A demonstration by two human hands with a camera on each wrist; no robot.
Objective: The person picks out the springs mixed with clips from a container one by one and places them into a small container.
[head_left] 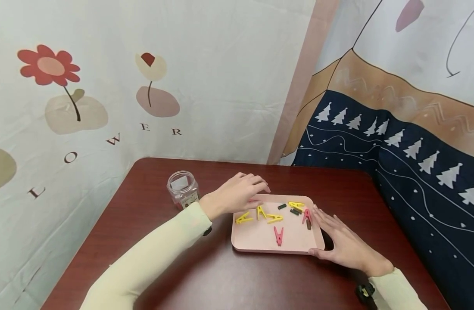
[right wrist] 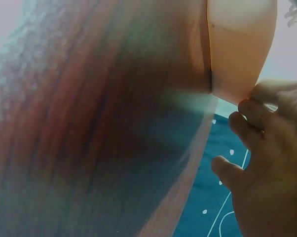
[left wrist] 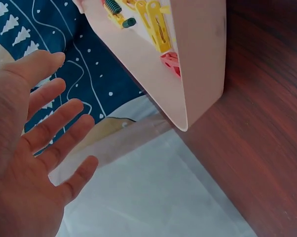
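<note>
A shallow pink tray lies on the table. In it are several yellow clothespins, a pink clothespin near the front and another pink clothespin by the right wall. Small dark green ribbed pieces lie among them. My left hand hovers over the tray's far left corner, fingers spread and holding nothing; a red clothespin lies inside the tray close by. My right hand rests against the tray's right side, thumb at the front corner, fingers along the right rim.
Left of the tray stands a clear, lidless jar with something reddish low inside, partly behind my left forearm. The reddish-brown table meets a printed wall cloth at the back and a dark blue cloth on the right.
</note>
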